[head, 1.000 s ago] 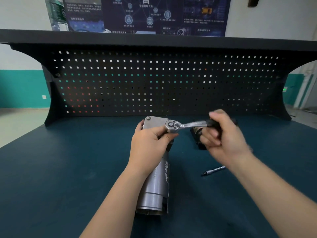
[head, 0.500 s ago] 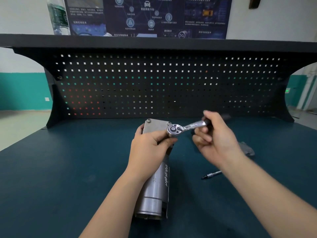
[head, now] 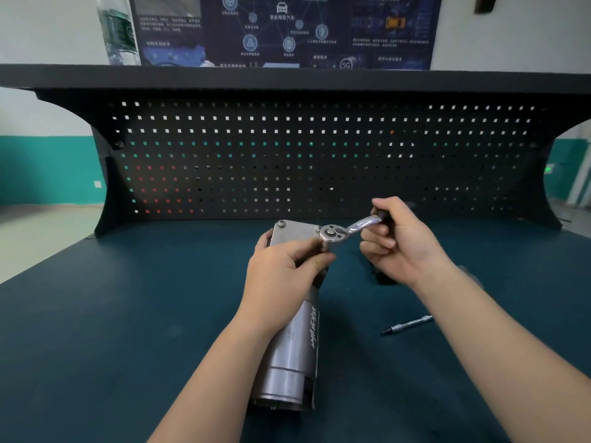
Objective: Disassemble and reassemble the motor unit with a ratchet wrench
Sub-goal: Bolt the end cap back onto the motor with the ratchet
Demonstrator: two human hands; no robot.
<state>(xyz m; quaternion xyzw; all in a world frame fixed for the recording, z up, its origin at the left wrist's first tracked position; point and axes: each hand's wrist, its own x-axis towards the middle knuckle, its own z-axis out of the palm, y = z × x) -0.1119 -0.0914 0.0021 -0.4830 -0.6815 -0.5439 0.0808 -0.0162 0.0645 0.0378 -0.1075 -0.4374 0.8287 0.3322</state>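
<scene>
The motor (head: 292,350) lies lengthwise on the dark tabletop (head: 112,330), its round end nearest the camera and its flat square plate at the far end. Right of the motor's middle, a thin metal bit (head: 407,324) rests on the tabletop, clear of everything else.

The left hand (head: 283,279) grips the motor just short of the plate, fingers curled over the top and thumb pointing toward the wrench head, pinning the body down. At the plate's far right corner sits the head of the ratchet wrench (head: 347,227), seemingly seated on a bolt there; a second bolt (head: 281,223) shows at the plate's far left corner. The right hand (head: 403,243) pinches the wrench's dark handle, fingers curled round it, to the right of the plate.

Compared with a second ago, the handle has swung away from the camera and the right hand has moved with it toward the pegboard (head: 319,155) behind the motor, while the head has kept its corner. That reads as one stroke of ratcheting on this bolt, so the job is probably mid-way through working one fastener, with at least the left one yet to do. Whether it is loosening or tightening cannot be told.
</scene>
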